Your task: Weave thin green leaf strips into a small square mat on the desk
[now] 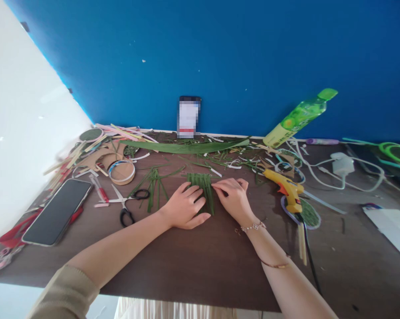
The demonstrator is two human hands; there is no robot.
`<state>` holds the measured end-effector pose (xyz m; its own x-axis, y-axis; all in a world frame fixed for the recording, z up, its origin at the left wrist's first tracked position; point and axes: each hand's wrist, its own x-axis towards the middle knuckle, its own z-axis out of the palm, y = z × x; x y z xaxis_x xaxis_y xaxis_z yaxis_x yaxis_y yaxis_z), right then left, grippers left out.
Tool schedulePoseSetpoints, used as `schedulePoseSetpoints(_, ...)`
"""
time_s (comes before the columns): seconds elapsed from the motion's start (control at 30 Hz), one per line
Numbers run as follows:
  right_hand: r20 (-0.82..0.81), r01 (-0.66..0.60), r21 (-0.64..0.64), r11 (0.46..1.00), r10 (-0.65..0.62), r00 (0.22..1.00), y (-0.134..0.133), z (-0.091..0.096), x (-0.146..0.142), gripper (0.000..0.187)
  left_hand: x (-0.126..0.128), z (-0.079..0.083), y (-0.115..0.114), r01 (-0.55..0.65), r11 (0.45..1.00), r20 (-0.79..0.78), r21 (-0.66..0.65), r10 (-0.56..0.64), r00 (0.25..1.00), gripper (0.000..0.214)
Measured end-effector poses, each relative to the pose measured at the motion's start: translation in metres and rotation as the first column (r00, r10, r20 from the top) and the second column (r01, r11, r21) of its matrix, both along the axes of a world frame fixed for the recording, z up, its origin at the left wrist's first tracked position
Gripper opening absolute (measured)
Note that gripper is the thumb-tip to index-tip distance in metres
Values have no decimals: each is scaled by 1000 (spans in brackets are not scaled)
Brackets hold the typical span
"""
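Note:
A small mat of woven green leaf strips (207, 188) lies on the table in front of me. My left hand (186, 207) rests palm down over its left and lower part, fingers stretched over the strips and thumb pointing right. At the mat's right edge, my right hand (234, 197) has its thumb and forefinger pinched together. What sits between those fingertips is too small to make out. Loose narrow leaf strips (157, 188) fan out just left of the mat. Black-handled scissors (125, 201) lie with blades apart, left of my left hand.
A yellow glue gun (288, 188) with a black cord lies at right. Behind are a long leaf (189, 147), scraps, a propped phone (187, 117) and a leaning green bottle (299, 118). Another phone (57, 212), a tape roll (121, 172) and cardboard (100, 157) are at left.

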<state>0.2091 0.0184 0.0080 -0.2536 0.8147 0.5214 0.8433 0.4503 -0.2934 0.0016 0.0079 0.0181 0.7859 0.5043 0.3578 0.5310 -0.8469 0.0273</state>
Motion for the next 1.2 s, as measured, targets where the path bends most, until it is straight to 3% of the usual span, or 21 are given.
schedulePoseSetpoints(0.53, 30, -73, -10, 997, 73, 997, -3, 3, -2, 19, 0, -4, -2, 26, 993, 32, 115, -30, 999, 45)
schedulePoseSetpoints(1.2, 115, -107, -48, 993, 112, 987, -8, 9, 6, 23, -4, -4, 0, -9, 996, 30, 94, 6, 1000, 35)
